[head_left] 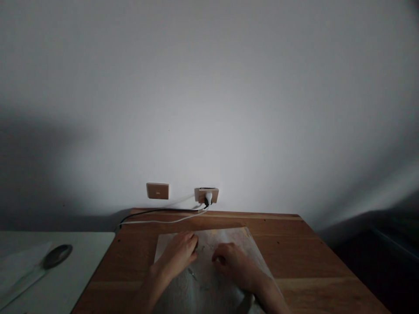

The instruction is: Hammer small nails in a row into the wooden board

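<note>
My left hand [182, 250] is over the left half of a pale, stained board or sheet [206, 283], its fingers curled together. A small dark patch shows by its fingertips; what it grips, if anything, I cannot make out. My right hand [231, 261] is over the right side of the board, thumb and forefinger bent into a pinch; whatever may be in it is too small to see. Between the hands lie small dark bits [201, 247]. A thin, shiny sliver [192, 274] rests below the left hand. Near my right forearm is a dark object with a pale tip [251, 300], only partly visible.
The board lies on a wooden table [304, 253] against a wall. A socket [214, 195] holds plugs, with black and white cables [163, 221] running left along the table's back edge. A white surface [88, 253] at left bears a dark oval object [58, 256].
</note>
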### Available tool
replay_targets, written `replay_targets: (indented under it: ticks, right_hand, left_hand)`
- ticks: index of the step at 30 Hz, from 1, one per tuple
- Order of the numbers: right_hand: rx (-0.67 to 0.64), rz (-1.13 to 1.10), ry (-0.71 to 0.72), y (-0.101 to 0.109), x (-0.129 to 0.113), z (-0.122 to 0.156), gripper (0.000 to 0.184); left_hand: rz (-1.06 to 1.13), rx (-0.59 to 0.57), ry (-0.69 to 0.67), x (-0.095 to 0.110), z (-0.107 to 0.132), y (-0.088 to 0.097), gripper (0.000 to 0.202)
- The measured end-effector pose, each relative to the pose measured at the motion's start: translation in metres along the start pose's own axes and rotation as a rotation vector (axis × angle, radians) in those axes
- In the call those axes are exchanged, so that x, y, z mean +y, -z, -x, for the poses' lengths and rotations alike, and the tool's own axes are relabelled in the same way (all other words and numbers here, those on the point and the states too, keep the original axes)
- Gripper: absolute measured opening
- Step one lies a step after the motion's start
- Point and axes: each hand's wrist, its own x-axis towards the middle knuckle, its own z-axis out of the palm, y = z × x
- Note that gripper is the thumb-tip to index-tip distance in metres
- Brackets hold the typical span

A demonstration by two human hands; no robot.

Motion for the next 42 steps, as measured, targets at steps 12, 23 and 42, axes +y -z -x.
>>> replay_targets:
  ticks: [12,23,42]
  right_hand:
    - [0.138,0.137,-0.190,-0.020,-0.001,-0.024,0.023]
    - [0.139,0.070,-0.069,-0.013,-0.006,-0.022,0.033]
    - [0.412,-0.316,-0.145,-0.015,0.040,0.073,0.047]
  left_hand:
    - [-0.037,0.034,0.080,0.011,-0.002,-0.002,0.019]
    - [0.045,0.056,-0.024,0.008,-0.004,-0.016,0.031]
    - [-0.013,0.219,-0.080,0.026,-0.001,-0.012,0.014]
